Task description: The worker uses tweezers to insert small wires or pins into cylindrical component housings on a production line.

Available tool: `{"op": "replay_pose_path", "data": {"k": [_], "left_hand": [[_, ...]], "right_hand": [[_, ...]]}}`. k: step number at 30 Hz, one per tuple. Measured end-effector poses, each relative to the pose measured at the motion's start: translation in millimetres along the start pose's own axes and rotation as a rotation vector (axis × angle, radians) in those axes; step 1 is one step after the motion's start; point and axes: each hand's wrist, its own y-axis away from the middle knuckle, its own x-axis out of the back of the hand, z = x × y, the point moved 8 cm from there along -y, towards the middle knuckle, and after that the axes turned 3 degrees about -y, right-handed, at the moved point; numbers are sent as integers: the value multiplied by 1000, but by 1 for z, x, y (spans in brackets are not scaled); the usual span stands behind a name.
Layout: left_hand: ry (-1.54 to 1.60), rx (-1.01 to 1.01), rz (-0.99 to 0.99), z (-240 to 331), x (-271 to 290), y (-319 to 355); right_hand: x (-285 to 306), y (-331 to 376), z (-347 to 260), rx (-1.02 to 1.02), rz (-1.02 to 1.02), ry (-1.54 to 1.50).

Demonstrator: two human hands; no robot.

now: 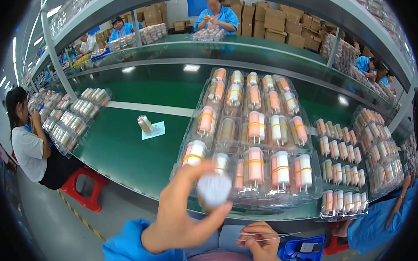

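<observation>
My left hand (177, 212), raised at the front, has thumb and fingers closed round a small piece with a whitish round end (214, 189). It is blurred, so its kind is unclear. Lower down, near my lap, my right hand (261, 241) is closed on thin metal tweezers (268, 236) pointing sideways. Behind my left hand lies a clear plastic blister tray (292, 203). Its pockets hold several pink and white cylinders bundled with yellow bands, such as one bundle (255, 165), with metal pins at their lower ends.
A banded bundle (145, 125) sits on a paper slip (154, 131) on the green table (112, 143). More filled trays stand at right (344, 204) and left (64, 131). A blue bin (305, 249) is beside my right hand. A metal post (59, 57) and seated co-workers surround the bench.
</observation>
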Motion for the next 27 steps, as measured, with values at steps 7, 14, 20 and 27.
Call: {"op": "replay_pose_path", "data": {"k": [7, 14, 20, 27], "left_hand": [[-720, -139, -10, -14, -27, -41], [-726, -266, -63, 6, -67, -46], [-396, -404, -101, 21, -80, -35], [271, -340, 26, 23, -47, 4]], "right_hand": [[3, 5, -4, -107, 43, -186], [2, 7, 10, -255, 23, -255], [3, 12, 16, -295, -10, -229], [13, 7, 6, -146, 156, -135]]}}
